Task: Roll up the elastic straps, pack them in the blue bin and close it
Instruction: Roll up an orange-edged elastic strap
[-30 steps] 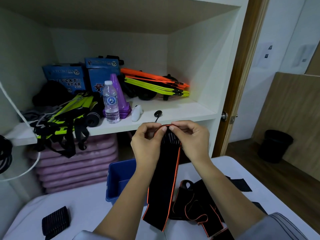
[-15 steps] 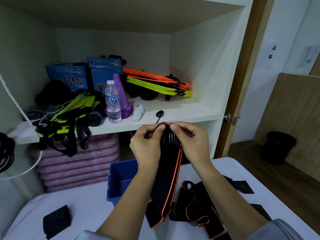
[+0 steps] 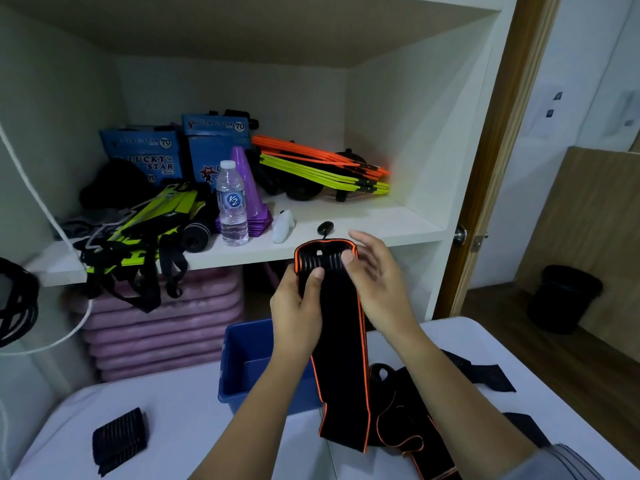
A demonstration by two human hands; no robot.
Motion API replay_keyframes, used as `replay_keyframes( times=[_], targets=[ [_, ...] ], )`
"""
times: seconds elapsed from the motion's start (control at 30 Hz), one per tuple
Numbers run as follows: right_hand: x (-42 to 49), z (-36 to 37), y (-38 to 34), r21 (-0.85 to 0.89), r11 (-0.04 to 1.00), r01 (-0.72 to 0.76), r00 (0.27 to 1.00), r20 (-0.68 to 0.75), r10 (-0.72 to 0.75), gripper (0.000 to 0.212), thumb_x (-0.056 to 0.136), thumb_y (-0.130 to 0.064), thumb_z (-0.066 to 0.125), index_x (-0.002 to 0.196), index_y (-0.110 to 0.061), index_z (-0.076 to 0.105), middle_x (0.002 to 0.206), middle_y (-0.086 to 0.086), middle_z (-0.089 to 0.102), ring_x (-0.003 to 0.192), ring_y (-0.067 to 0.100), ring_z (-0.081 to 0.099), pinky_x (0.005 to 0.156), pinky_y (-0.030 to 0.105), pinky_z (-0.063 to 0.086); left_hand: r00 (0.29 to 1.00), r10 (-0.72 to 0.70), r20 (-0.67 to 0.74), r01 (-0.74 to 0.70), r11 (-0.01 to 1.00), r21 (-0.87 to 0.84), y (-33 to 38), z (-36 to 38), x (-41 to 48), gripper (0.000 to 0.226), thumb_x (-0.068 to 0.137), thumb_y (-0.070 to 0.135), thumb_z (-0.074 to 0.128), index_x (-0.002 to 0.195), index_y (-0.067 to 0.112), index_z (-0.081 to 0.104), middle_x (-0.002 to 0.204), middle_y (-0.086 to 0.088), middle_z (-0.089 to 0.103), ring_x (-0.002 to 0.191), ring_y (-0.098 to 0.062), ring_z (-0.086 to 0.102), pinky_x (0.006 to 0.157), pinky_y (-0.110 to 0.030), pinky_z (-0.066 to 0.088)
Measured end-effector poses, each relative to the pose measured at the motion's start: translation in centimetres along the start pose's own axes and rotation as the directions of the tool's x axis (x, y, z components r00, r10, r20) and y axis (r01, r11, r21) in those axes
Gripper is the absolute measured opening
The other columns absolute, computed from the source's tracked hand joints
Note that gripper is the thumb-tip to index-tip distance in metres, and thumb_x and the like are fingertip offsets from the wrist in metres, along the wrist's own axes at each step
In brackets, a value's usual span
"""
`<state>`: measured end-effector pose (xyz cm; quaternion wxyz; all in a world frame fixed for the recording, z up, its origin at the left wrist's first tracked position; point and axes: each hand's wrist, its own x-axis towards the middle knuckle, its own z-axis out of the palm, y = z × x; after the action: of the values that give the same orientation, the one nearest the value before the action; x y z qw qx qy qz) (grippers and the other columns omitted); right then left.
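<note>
A white shelf (image 3: 363, 220) filled the upper view, crowded with blue boxes (image 3: 142, 154), orange and yellow slats (image 3: 322, 168), a purple cone (image 3: 247, 188) and a water bottle (image 3: 231, 206). Below it lay a white desk (image 3: 180, 410), with the open blue bin (image 3: 249, 362) standing at its far edge, partly behind the person's left forearm. A pile of loose black straps (image 3: 408, 420) with orange edging lay on the desk just right of the bin. A black, orange-trimmed elastic strap (image 3: 341, 344) was held upright above the desk, its lower end hanging to the surface. The left hand (image 3: 298, 306) was clamped on the strap near its ribbed top, thumb pressed on the front. The right hand (image 3: 377, 271) was open, fingers spread, its thumb touching the strap's top edge. A small black rolled strap (image 3: 119, 439) sat alone at the desk's near left.
</note>
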<state>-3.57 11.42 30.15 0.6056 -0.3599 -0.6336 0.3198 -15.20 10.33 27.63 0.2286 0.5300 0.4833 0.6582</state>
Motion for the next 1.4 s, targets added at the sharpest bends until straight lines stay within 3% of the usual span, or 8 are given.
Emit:
replay_keyframes(
  times=[0.3, 0.4, 0.67, 0.83, 0.97, 1.07, 1.23, 1.4],
  targets=[
    [-1.3, 1.4, 2.0, -0.086, 0.996, -0.003, 0.998, -0.056, -0.002, 0.025, 0.093, -0.023, 0.046, 0.112, -0.014, 0.06, 0.1, -0.002, 0.069, 0.097, 0.012, 0.065, 0.09, 0.04, 0.051, 0.999, -0.019, 0.036, 0.017, 0.997, 0.075, 0.4, 0.8, -0.3, 0.013, 0.097, 0.021, 0.043, 0.089, 0.011, 0.041, 0.081, -0.001, 0.057, 0.07, -0.011, 0.052, 0.063, -0.024, 0.04],
    [-1.4, 1.9, 2.0, -0.12, 0.993, 0.001, 0.998, -0.064, -0.009, 0.027, 0.091, -0.023, 0.043, 0.108, -0.011, 0.06, 0.096, -0.001, 0.069, 0.092, 0.013, 0.065, 0.086, 0.04, 0.052, 0.999, -0.03, 0.042, 0.026, 0.996, 0.089, 0.7, 0.6, -0.4, 0.012, 0.098, 0.02, 0.041, 0.088, 0.012, 0.04, 0.079, 0.003, 0.054, 0.068, -0.006, 0.049, 0.058, -0.014, 0.039],
    [-1.4, 1.4, 1.6, -0.109, 0.994, -0.003, 0.997, -0.071, -0.004, 0.021, 0.095, -0.023, 0.047, 0.111, -0.016, 0.059, 0.096, -0.002, 0.068, 0.092, 0.015, 0.064, 0.087, 0.04, 0.051, 0.977, -0.099, 0.191, 0.106, 0.994, -0.025, -0.3, -1.0, -1.6, 0.014, 0.098, 0.024, 0.044, 0.105, 0.018, 0.053, 0.087, 0.012, 0.063, 0.078, 0.004, 0.059, 0.074, -0.02, 0.047],
    [-3.9, 1.4, 2.6, -0.051, 0.987, -0.151, 0.987, 0.044, 0.153, 0.032, 0.093, -0.013, 0.055, 0.123, -0.022, 0.047, 0.115, -0.007, 0.062, 0.111, 0.006, 0.058, 0.098, 0.028, 0.044, 0.976, -0.119, 0.183, 0.12, 0.993, 0.006, -1.2, -1.9, -2.9, 0.015, 0.099, 0.021, 0.04, 0.103, 0.012, 0.051, 0.085, 0.007, 0.063, 0.073, 0.001, 0.058, 0.072, -0.025, 0.047],
    [-7.6, 1.2, 3.2, -0.038, 0.964, -0.263, 0.962, 0.06, 0.265, 0.03, 0.092, 0.0, 0.052, 0.107, -0.025, 0.048, 0.106, -0.004, 0.063, 0.098, 0.005, 0.062, 0.089, 0.021, 0.049, 0.953, -0.201, 0.227, 0.193, 0.98, 0.058, -2.3, -2.8, -4.7, 0.017, 0.099, 0.023, 0.041, 0.1, 0.009, 0.05, 0.083, 0.003, 0.061, 0.075, -0.007, 0.058, 0.069, -0.024, 0.047],
    [-10.1, 0.9, 3.3, -0.06, 0.951, -0.303, 0.952, 0.022, 0.305, 0.023, 0.091, -0.003, 0.054, 0.103, -0.022, 0.051, 0.103, 0.004, 0.067, 0.095, 0.016, 0.066, 0.088, 0.028, 0.052, 0.933, -0.239, 0.269, 0.22, 0.971, 0.099, -2.8, -3.5, -6.5, 0.018, 0.098, 0.024, 0.041, 0.102, 0.009, 0.051, 0.086, 0.003, 0.061, 0.079, -0.01, 0.058, 0.074, -0.03, 0.047],
    [-13.4, 0.5, 2.0, -0.089, 0.943, -0.321, 0.947, -0.002, 0.322, 0.016, 0.092, -0.006, 0.055, 0.1, -0.02, 0.053, 0.096, 0.002, 0.068, 0.088, 0.017, 0.066, 0.085, 0.035, 0.053, 0.925, -0.219, 0.311, 0.188, 0.974, 0.128, -2.2, -5.0, -9.2, 0.009, 0.097, 0.021, 0.046, 0.097, 0.019, 0.054, 0.085, 0.011, 0.062, 0.077, 0.001, 0.058, 0.066, -0.011, 0.046],
    [-16.9, -0.7, 0.0, -0.079, 0.948, -0.307, 0.949, 0.051, 0.311, 0.016, 0.093, -0.007, 0.054, 0.107, -0.012, 0.056, 0.096, 0.006, 0.069, 0.09, 0.014, 0.068, 0.082, 0.03, 0.056, 0.931, -0.173, 0.321, 0.11, 0.973, 0.204, -0.3, -7.1, -12.6, 0.015, 0.094, 0.022, 0.051, 0.091, 0.01, 0.058, 0.081, -0.003, 0.065, 0.078, -0.016, 0.061, 0.071, -0.031, 0.048]
  ],
)
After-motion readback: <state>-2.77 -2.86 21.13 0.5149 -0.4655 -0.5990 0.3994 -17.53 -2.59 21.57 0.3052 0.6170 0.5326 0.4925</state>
